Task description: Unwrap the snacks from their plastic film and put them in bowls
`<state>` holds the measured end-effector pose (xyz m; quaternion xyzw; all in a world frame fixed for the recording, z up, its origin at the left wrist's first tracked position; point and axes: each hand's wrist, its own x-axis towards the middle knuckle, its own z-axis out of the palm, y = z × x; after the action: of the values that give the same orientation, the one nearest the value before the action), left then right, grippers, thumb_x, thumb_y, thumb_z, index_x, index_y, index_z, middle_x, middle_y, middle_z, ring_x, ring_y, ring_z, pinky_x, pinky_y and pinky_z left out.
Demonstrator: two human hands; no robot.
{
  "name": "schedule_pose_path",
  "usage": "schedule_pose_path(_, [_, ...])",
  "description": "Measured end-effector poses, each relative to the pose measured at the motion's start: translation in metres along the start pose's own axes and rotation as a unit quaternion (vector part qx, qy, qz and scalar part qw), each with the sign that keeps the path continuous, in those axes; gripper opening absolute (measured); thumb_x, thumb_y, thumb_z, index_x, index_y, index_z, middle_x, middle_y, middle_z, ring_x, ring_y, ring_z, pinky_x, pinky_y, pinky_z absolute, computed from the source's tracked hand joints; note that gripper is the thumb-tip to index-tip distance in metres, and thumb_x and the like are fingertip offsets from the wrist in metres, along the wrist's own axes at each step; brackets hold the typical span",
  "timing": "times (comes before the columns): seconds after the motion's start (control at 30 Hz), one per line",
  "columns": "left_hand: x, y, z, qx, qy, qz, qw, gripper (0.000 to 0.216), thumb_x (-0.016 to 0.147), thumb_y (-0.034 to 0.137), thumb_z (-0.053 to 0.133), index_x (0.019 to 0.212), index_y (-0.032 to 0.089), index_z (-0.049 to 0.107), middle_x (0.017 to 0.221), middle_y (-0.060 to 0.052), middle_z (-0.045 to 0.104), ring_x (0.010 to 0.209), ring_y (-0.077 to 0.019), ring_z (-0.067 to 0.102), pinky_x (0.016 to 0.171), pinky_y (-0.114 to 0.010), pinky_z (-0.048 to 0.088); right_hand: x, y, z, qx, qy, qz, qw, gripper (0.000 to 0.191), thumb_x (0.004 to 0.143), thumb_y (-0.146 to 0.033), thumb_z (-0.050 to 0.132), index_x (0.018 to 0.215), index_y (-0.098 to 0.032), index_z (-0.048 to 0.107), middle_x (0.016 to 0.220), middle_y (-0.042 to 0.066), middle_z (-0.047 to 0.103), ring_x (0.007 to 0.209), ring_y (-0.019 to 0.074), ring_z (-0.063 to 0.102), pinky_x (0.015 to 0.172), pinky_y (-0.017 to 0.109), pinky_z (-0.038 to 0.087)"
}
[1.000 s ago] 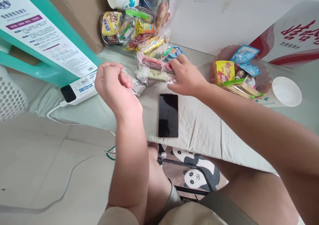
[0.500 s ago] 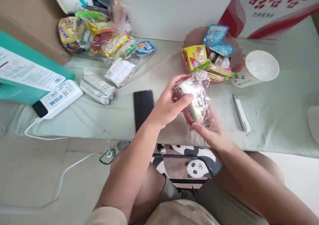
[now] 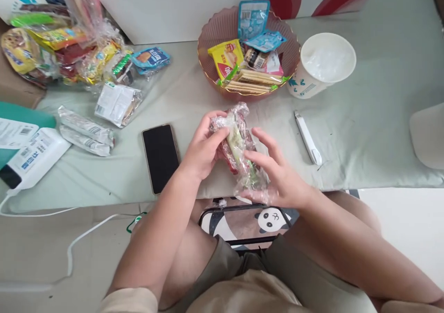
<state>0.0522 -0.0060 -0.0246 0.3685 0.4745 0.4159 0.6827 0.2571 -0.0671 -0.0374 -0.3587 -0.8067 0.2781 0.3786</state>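
Note:
My left hand (image 3: 204,149) and my right hand (image 3: 277,174) both grip a clear plastic bag of snack packets (image 3: 239,146), red and green inside, just above the near edge of the pale green table (image 3: 364,132). The left hand's fingers curl round the bag's upper end; the right hand's fingers press on its lower side. A black phone (image 3: 160,156) lies flat just left of my left hand. A pink scalloped bowl (image 3: 208,49) holding several snack packets stands beyond the bag.
A white paper cup (image 3: 322,65) stands right of the bowl, a white pen-like tool (image 3: 307,137) in front of it. A pile of snack packs (image 3: 69,49) sits far left, loose wrapped packets (image 3: 85,130) and a power bank (image 3: 31,158) nearer.
My right hand took the snack bag from the pile and brought it toward me; my left hand let go of a wrapped packet and joined it. The view swung right.

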Motion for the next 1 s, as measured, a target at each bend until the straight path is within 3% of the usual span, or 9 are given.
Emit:
schedule_pose_path(0.07, [-0.002,-0.004,0.006,0.012,-0.032,-0.003,0.999,0.036,0.085,0.036,0.075,0.114,0.031,0.056,0.08,0.004,0.061,0.057,-0.0124,0.057,0.048,-0.023,0.048,0.005,-0.001,0.0,-0.005,0.009,-0.008,1.0,0.029,0.094,-0.041,0.073,0.122,-0.031,0.072,0.153,0.01,0.056,0.153,0.0331,0.046,0.126,0.06,0.042])
schedule_pose_path(0.13, [-0.003,-0.008,0.008,0.036,-0.046,0.008,0.998,0.033,0.087,0.038,0.074,0.115,0.032,0.058,0.074,0.005,0.056,0.054,-0.0122,0.052,0.047,-0.024,0.046,0.008,0.001,-0.002,-0.024,0.016,-0.026,0.999,0.01,0.099,-0.032,0.068,0.104,-0.029,0.076,0.125,0.008,0.071,0.139,0.0291,0.058,0.116,0.053,0.052])
schedule_pose_path(0.27, [-0.005,-0.016,0.004,0.148,-0.037,0.092,0.984,0.02,0.093,0.035,0.069,0.112,0.029,0.066,0.077,0.003,0.057,0.062,-0.0129,0.051,0.058,-0.025,0.046,0.01,0.005,0.0,-0.091,0.02,-0.047,0.994,0.012,0.1,-0.036,0.067,0.097,-0.029,0.076,0.088,0.005,0.073,0.1,0.0238,0.068,0.085,0.041,0.056])
schedule_pose_path(0.37, [-0.007,-0.019,0.0,0.193,-0.094,0.12,0.969,0.025,0.094,0.034,0.067,0.117,0.028,0.068,0.095,-0.001,0.065,0.077,-0.0155,0.059,0.071,-0.028,0.051,0.01,0.003,0.005,-0.097,0.023,-0.016,0.995,0.015,0.102,-0.038,0.065,0.094,-0.027,0.072,0.078,0.003,0.07,0.075,0.0182,0.06,0.071,0.035,0.049])
schedule_pose_path(0.5, [-0.012,-0.019,-0.005,0.154,-0.237,0.07,0.957,0.063,0.084,0.032,0.074,0.143,0.031,0.05,0.108,-0.003,0.065,0.09,-0.0204,0.065,0.08,-0.033,0.059,0.011,0.002,0.009,-0.055,0.053,0.087,0.993,0.023,0.1,-0.035,0.063,0.082,-0.023,0.055,0.068,-0.002,0.059,0.058,0.0118,0.048,0.058,0.026,0.041])
schedule_pose_path(0.57, [-0.015,-0.019,-0.003,0.165,-0.258,0.049,0.951,0.082,0.077,0.028,0.079,0.149,0.032,0.04,0.117,-0.005,0.063,0.092,-0.0209,0.066,0.084,-0.037,0.062,0.012,0.002,0.011,-0.05,0.079,0.147,0.985,0.027,0.095,-0.034,0.067,0.079,-0.023,0.048,0.067,-0.003,0.054,0.055,0.0096,0.043,0.054,0.024,0.037])
schedule_pose_path(0.73, [-0.017,-0.022,0.007,0.292,-0.147,0.121,0.937,0.07,0.076,0.022,0.081,0.138,0.029,0.051,0.139,-0.009,0.061,0.117,-0.0274,0.067,0.102,-0.044,0.059,0.019,-0.001,0.008,-0.032,0.115,0.233,0.965,0.027,0.092,-0.035,0.065,0.079,-0.023,0.044,0.063,-0.005,0.047,0.054,0.0095,0.041,0.052,0.023,0.036])
schedule_pose_path(0.87, [-0.013,-0.024,0.006,0.311,-0.103,0.169,0.93,0.059,0.08,0.02,0.08,0.133,0.029,0.057,0.135,-0.005,0.066,0.12,-0.027,0.067,0.105,-0.044,0.057,0.017,0.004,-0.018,-0.091,0.138,0.215,0.963,0.018,0.098,-0.037,0.052,0.088,-0.022,0.055,0.076,0.002,0.063,0.069,0.0158,0.059,0.067,0.03,0.049])
schedule_pose_path(1.0, [-0.006,-0.027,-0.005,0.323,-0.041,0.227,0.918,0.056,0.08,0.019,0.079,0.132,0.029,0.061,0.124,-0.003,0.069,0.105,-0.0226,0.07,0.09,-0.037,0.062,0.003,0.031,-0.055,-0.305,0.163,0.301,0.889,0.022,0.089,-0.037,0.061,0.106,-0.022,0.062,0.107,0.013,0.068,0.098,0.0289,0.065,0.086,0.045,0.052])
